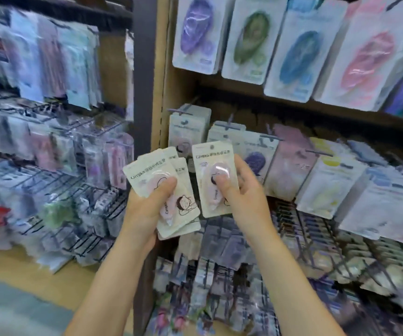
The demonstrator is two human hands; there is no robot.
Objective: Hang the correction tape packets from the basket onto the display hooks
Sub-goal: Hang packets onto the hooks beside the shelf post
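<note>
1. Single correction tape packet (213,180) pinched upright in right hand (238,187), thumb on blister.
2. Fanned stack of packets (169,200) gripped in left hand (147,204), just beside.
3. Behind both hands: display hooks (229,126) loaded with hanging packets (187,132).

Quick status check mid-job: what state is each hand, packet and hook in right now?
left hand: grips a fanned stack of packets, thumb on top
stack of packets: held, not hung
right hand: pinches a single packet, thumb on its blister
single packet: held upright, off any hook
display hooks: loaded with hanging packets
upper-row packets: hanging
wire racks: stocked
</note>
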